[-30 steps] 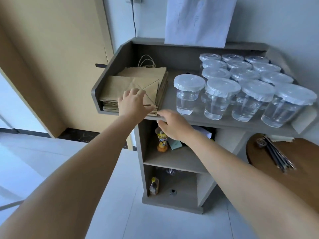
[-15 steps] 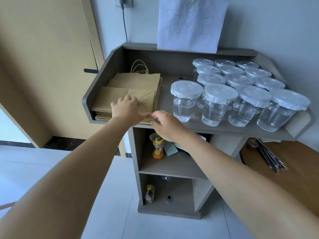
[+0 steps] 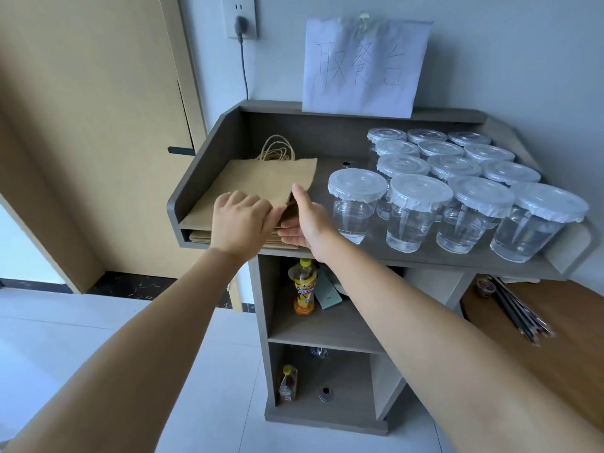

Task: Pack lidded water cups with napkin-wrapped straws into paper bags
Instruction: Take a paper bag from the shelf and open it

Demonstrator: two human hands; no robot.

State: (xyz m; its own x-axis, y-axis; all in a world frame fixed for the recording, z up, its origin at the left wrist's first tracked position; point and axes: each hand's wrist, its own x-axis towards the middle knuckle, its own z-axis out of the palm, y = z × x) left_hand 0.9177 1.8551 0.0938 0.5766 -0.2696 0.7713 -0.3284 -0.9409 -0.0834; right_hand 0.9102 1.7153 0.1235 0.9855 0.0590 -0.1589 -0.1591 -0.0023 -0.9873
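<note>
Grey walls back a grey stand (image 3: 209, 152) whose tabletop carries a flat stack of paper bags (image 3: 261, 181) on its left half and rows of lidded water cups (image 3: 418, 210) on its right, well apart from the stack. Both hands meet at the stack's near right corner. Left hand (image 3: 240, 222) rests knuckles-up on the top bag, fingers curled; it seems to pinch the bag's edge, though the grip itself is hidden. Right hand (image 3: 307, 220) stands edge-on, thumb raised, fingers straight and together, slipped under the lifted top bag. A handwritten paper sign (image 3: 362, 65) hangs behind.
</note>
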